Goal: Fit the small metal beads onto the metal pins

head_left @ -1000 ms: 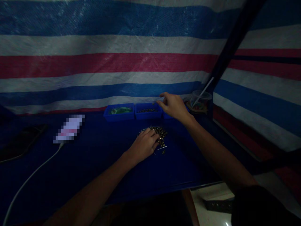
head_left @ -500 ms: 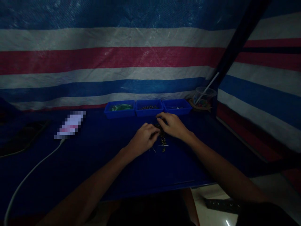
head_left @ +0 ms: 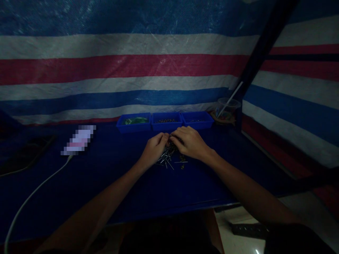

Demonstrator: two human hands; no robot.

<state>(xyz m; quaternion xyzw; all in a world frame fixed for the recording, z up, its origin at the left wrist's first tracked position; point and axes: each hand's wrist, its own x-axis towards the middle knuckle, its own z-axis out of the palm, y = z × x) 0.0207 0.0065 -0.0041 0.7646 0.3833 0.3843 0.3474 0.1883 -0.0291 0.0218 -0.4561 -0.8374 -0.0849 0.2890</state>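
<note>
A small heap of thin metal pins and dark little parts (head_left: pixel 169 159) lies on the blue table (head_left: pixel 111 176). My left hand (head_left: pixel 155 148) and my right hand (head_left: pixel 188 141) meet over the heap's far side, fingertips touching at about the middle. Both hands have their fingers curled and pinched together on small pieces too tiny to name in the dim light. Behind the hands stand three blue trays in a row: the left tray (head_left: pixel 134 123) with something green, the middle tray (head_left: pixel 166 121) with dark small parts, the right tray (head_left: pixel 198 120).
A clear plastic cup with a straw (head_left: pixel 227 107) stands at the back right. A phone (head_left: pixel 78 140) with a white cable (head_left: pixel 31 201) lies at the left, a dark flat thing (head_left: pixel 25 155) beyond it. Striped tarpaulin walls close in behind and to the right.
My right hand came back from the trays to the heap. My left hand lifted off the heap and moved up to meet it, uncovering the pins.
</note>
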